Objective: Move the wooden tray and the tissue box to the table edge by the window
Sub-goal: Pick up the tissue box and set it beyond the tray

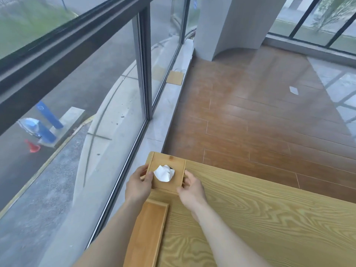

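Table (269, 218): pale wood grain fills the lower right; its left edge runs alongside the window (86, 116), and its far left corner carries the box.

Tray (148, 232): long, shallow and wooden, it lies on the table just nearer than the box, long axis running along the window edge; its near end is cut off by the picture's lower border.

Box (167, 173): square wooden tissue box at the table's far corner by the window, its left side flush with or slightly past the table edge, white tissue (164, 172) standing out of the round hole in its lid.

Left hand (138, 185): clamped on the box's window side, thumb on the lid near the tissue, fingers curled down over the outer face.

Right hand (190, 187): pressed to the box's opposite side, fingers folded against the wall; both hands grip the box between them.

Key relation: the box lies straight ahead of both hands and between them, neither hand nearer; the tray sits under the left forearm, well back from the hands toward the person.

Judgement: the box looks at or near its place by the window; what remains appears to be letting go, provided its overhang is not too great.

Hidden: whether the box rests on the table or is held just above it cannot be told; the left fingertips are out of sight behind the box; whether tray and box touch is masked by the left wrist.
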Available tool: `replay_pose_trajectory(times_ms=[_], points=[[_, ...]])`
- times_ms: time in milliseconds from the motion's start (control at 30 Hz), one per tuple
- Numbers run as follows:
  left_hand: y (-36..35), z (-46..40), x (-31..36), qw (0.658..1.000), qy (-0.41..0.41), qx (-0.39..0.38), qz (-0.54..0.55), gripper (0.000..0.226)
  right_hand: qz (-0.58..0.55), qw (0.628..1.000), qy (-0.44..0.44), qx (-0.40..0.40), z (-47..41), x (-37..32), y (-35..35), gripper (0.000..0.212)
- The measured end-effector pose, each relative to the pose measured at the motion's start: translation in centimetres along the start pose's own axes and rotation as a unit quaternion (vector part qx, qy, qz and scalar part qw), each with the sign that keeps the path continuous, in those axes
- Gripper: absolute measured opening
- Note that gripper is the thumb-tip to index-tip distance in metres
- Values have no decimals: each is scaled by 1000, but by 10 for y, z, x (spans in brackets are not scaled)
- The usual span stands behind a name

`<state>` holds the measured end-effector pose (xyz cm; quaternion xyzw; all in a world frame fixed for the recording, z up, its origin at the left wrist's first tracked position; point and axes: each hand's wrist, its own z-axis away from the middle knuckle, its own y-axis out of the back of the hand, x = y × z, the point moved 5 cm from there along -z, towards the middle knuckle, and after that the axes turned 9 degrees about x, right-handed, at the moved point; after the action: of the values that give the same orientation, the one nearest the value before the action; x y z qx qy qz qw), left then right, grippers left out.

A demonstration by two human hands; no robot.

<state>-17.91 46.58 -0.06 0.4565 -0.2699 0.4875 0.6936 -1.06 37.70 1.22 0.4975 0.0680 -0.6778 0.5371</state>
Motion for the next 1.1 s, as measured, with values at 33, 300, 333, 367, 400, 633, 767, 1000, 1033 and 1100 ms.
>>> replay_pose_trajectory(times_ms=[33,300,333,367,400,633,767,1000,1033,1100], points=[[1,-6,-2,1000,4,1,3,33,-1,1000,-1,-3,-1,-2,-7,58],[-1,-36,-19,1000,5,-22,-19,44,11,1000,3,-24,-23,1,-42,61],[-2,-38,-22,999,5,-28,-26,49,8,1000,5,-28,-24,1,-44,61],[-3,-41,-25,999,4,-35,-32,54,8,1000,9,-29,-26,0,-45,62],[-3,-43,-27,999,2,-40,-33,57,11,999,10,-31,-28,0,-45,62],[0,-35,-23,998,-42,-39,-19,75,183,979,85,40,-20,-1,-44,85],[0,-38,-34,997,-54,-41,-46,79,288,938,186,45,-9,-13,-42,69],[-5,-51,-25,995,-73,-31,-62,78,324,922,204,52,-16,-23,-45,58],[-7,-54,-23,995,-75,-30,-64,78,327,921,206,53,-18,-25,-45,58],[-9,-59,-20,994,-79,-28,-72,78,334,919,205,48,-22,-30,-46,58]])
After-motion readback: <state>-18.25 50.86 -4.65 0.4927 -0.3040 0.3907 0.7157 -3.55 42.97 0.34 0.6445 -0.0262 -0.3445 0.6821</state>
